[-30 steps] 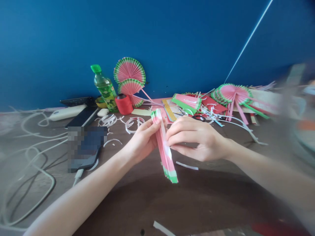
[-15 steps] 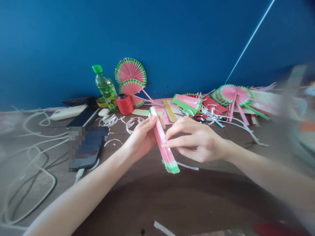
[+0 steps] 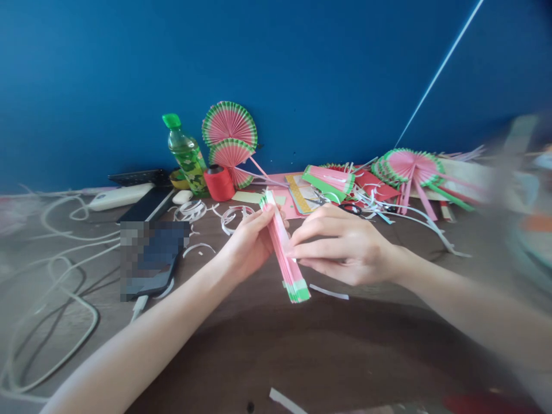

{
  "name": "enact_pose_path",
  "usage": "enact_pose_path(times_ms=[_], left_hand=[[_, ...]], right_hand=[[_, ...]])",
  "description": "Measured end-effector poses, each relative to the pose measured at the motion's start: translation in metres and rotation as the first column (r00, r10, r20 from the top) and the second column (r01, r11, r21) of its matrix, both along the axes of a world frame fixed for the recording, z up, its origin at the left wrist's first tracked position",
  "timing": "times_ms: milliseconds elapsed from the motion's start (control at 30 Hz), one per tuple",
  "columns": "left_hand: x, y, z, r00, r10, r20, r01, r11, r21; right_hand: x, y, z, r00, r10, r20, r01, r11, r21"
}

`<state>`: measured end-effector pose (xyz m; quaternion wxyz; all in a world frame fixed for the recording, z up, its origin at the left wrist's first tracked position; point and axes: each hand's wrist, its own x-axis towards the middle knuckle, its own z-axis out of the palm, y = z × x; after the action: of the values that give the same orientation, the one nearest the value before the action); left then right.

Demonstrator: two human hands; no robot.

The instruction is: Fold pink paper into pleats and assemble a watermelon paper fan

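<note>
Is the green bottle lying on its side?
No, the bottle stands upright, slightly tilted, by the blue wall, next to a red spool.

Deep blue wall (image 3: pixel 302 57), dark brown wooden table (image 3: pixel 345 356), soft daylight

Both forearms bare to frame edge, no sleeves visible. Left hand (image 3: pixel 245 247) & right hand (image 3: pixel 345 244): no gloves, rings, watch or wristbands. Nails short, unpainted.

Beyond my hands I count one green bottle (image 3: pixel 186 154), one red thread spool (image 3: pixel 219 183), two open fans (image 3: pixel 230 123) by the bottle
</note>
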<state>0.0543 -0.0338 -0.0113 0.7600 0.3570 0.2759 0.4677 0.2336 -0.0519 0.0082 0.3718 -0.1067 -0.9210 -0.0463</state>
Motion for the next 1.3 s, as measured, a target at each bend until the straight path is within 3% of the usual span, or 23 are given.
enact_pose_path(times_ms=[200,300,433,567,700,833,1300], left_hand=[[0.0,0.001,-0.002,0.999,-0.042,-0.007,0.042,0.999,0.012],[-0.002,0.0,0.001,0.991,-0.133,-0.02,0.133,0.991,0.029],[-0.006,-0.003,0.005,0.941,-0.329,-0.075,0.336,0.935,0.111],[-0.005,-0.006,0.007,0.902,-0.414,-0.125,0.429,0.892,0.144],[-0.002,-0.007,0.007,0.9,-0.428,-0.089,0.437,0.879,0.192],[-0.001,-0.008,0.003,0.912,-0.396,-0.103,0.408,0.897,0.172],[0.001,-0.006,0.001,0.91,-0.408,-0.072,0.413,0.881,0.23]], right_hand=[[0.0,0.001,-0.001,1.0,0.013,0.016,-0.014,0.998,0.064],[0.0,0.001,-0.002,1.0,0.011,-0.015,-0.011,0.999,0.04],[-0.001,0.001,-0.002,0.994,0.014,-0.11,-0.033,0.985,-0.17],[-0.001,-0.001,0.002,0.992,-0.044,-0.116,-0.006,0.918,-0.396],[-0.001,-0.005,0.007,0.983,-0.164,-0.084,0.088,0.817,-0.57],[-0.001,-0.006,0.009,0.969,-0.231,-0.089,0.116,0.742,-0.66],[-0.001,-0.012,0.012,0.955,-0.271,-0.122,0.111,0.705,-0.701]])
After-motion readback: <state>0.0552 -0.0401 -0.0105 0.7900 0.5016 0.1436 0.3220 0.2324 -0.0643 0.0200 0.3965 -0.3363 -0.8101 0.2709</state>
